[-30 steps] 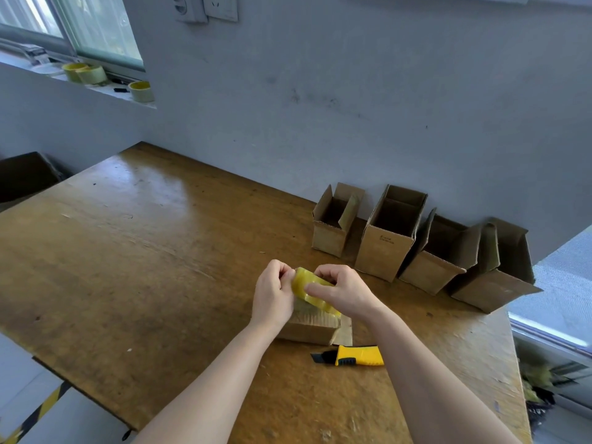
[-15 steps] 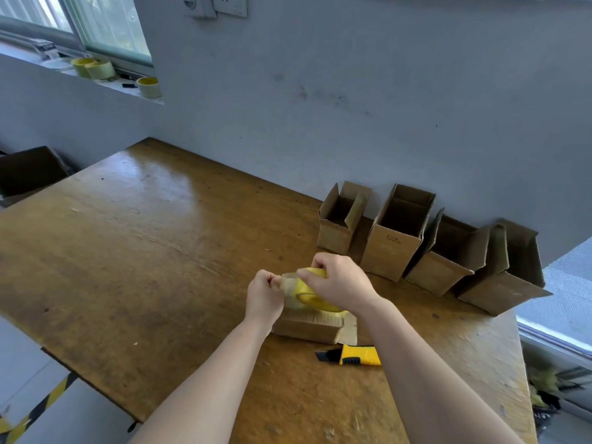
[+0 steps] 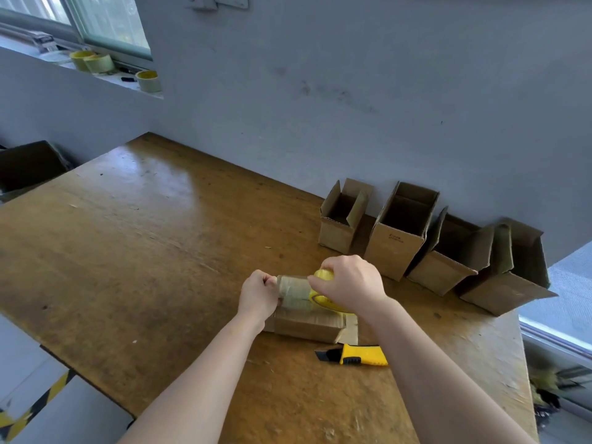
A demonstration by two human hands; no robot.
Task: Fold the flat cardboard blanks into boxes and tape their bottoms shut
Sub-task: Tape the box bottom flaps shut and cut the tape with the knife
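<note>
A small folded cardboard box (image 3: 307,326) lies on the wooden table (image 3: 144,251) under both hands. My right hand (image 3: 350,282) grips a yellow tape roll (image 3: 320,296) just above the box. My left hand (image 3: 259,293) pinches the free end of the clear tape strip (image 3: 293,291), which stretches from the roll to that hand over the box's top. Part of the roll is hidden by my right hand.
A yellow utility knife (image 3: 360,355) lies just in front of the box. Several open folded boxes (image 3: 400,235) stand in a row against the wall at the back right. Spare tape rolls (image 3: 149,81) sit on the window sill. A dark box (image 3: 28,168) stands beyond the table's left edge.
My hands have drawn apart: the left pulled the tape end to the left and the right moved the roll to the right, so a longer strip is out over the box.
</note>
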